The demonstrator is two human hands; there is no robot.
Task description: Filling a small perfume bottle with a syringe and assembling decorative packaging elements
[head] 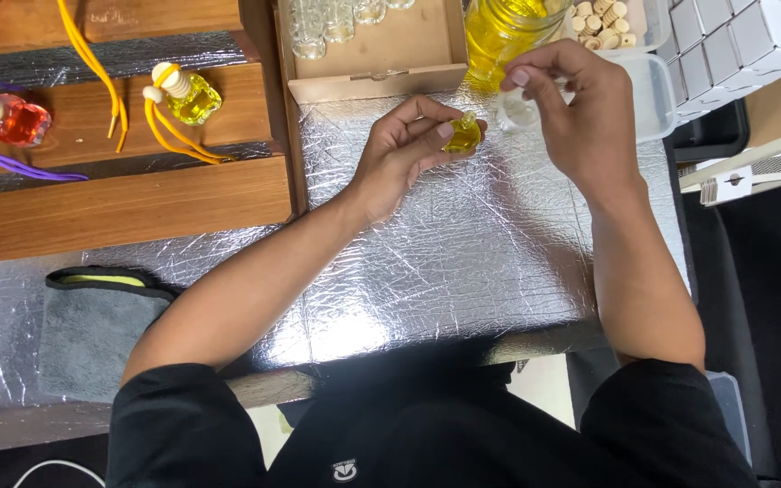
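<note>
My left-hand fingers (427,131) pinch a small bottle (463,136) of clear yellow liquid. The counter (463,262) is crinkled silver foil. The jar (499,32) glows yellow. Beside it, wooden caps (603,23) are pale beige. One finished bottle (22,122) is red with purple cord (11,167); my sleeves (183,425) are black.

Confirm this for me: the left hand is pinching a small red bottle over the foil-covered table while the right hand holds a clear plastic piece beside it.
Not quite. The head view shows the small bottle in the left hand is yellow, not red; the red bottle lies on the wooden rack at the far left. The rest holds: the right hand holds a clear plastic piece beside it, over the foil-covered table.
</note>
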